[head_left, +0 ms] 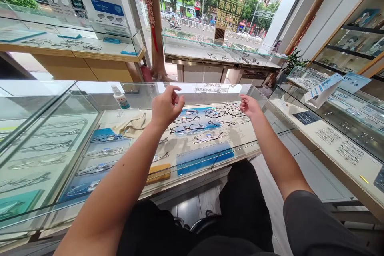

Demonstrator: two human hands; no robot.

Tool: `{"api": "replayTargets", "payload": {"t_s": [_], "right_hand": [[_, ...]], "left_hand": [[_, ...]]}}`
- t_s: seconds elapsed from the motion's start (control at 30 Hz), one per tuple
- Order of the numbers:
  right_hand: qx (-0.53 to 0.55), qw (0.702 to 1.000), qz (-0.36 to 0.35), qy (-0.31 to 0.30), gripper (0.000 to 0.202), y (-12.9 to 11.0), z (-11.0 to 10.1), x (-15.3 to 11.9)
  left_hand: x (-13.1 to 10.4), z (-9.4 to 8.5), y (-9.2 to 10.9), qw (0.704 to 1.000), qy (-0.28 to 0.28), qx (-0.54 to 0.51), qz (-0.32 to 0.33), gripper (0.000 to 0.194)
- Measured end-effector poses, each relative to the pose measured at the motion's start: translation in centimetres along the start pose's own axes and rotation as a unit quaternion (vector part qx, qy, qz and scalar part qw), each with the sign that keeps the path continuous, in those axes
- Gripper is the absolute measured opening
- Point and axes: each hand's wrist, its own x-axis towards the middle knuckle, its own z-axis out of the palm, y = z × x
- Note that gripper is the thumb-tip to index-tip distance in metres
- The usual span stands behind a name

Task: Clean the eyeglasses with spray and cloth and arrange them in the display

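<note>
Both hands are raised over a glass display case [195, 168] that holds rows of eyeglasses. My left hand [167, 106] has its fingers curled, with thumb and index finger apart and nothing visible between them. Below and right of it lie dark-framed glasses [186, 129]. My right hand [249, 106] hovers near the back right of the case, its fingers bent and close together; whatever they hold, if anything, is too small to make out. Left of my left hand are a beige cloth [132, 126] and a white spray bottle [120, 98].
A yellow-brown case [158, 173] lies near the front edge. Further glass counters stand at the left, behind and at the right [336, 128], the right one bearing a folded sign [324, 90]. A wooden post [154, 28] rises by the window.
</note>
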Motion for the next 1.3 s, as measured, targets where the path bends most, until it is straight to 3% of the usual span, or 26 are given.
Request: {"api": "replayTargets", "payload": {"t_s": [0.1, 0.17, 0.23, 0.3, 0.37, 0.47, 0.83, 0.97, 1.13, 1.2, 1.3], "right_hand": [[-0.044, 0.997, -0.059, 0.002, 0.017, -0.1, -0.5, -1.8], [-0.129, 0.986, -0.1, -0.034, 0.017, 0.3, -0.7, -2.9], [-0.27, 0.947, -0.134, -0.113, 0.009, 1.0, -0.6, -3.8], [-0.408, 0.883, -0.152, -0.176, 0.002, 2.0, -0.3, -4.5], [-0.495, 0.835, -0.16, -0.179, 0.005, 2.9, 0.2, -5.0], [-0.55, 0.803, -0.176, -0.147, 0.014, 3.8, 1.1, -5.3], [-0.538, 0.809, -0.163, -0.169, 0.035, 4.8, 3.7, -5.1], [-0.54, 0.803, -0.145, -0.207, 0.027, 1.2, 4.2, -6.2], [-0.411, 0.848, -0.152, -0.299, 0.008, -5.1, 6.6, -7.0], [-0.371, 0.849, -0.172, -0.334, 0.006, -6.0, 8.1, -7.0], [-0.329, 0.845, -0.223, -0.357, 0.014, -4.7, 10.4, -6.7]], "left_hand": [[0.1, 0.0, 0.1, 1.0, -0.004, 0.0, -0.004, 0.024], [0.1, 0.1, 0.1, 1.0, -0.007, 0.0, -0.005, 0.024], [0.1, 0.1, 0.0, 1.0, -0.005, 0.001, -0.003, 0.023], [0.1, 0.2, -0.1, 1.0, -0.002, 0.002, -0.003, 0.021], [0.1, 0.2, -0.2, 1.0, -0.002, 0.004, -0.004, 0.02], [0.1, 0.2, -0.3, 1.0, -0.01, 0.004, -0.007, 0.019], [-0.1, -0.2, -0.1, 0.999, -0.031, 0.018, 0.004, 0.017], [-0.1, -0.4, 0.3, 1.0, -0.031, -0.001, -0.002, 0.017], [-0.1, -0.5, 0.6, 0.997, -0.036, -0.055, -0.032, 0.019], [0.0, -0.4, 0.4, 0.994, -0.045, -0.092, -0.048, 0.021], [0.2, 0.1, 0.0, 0.972, -0.09, -0.197, -0.09, 0.03]]}}
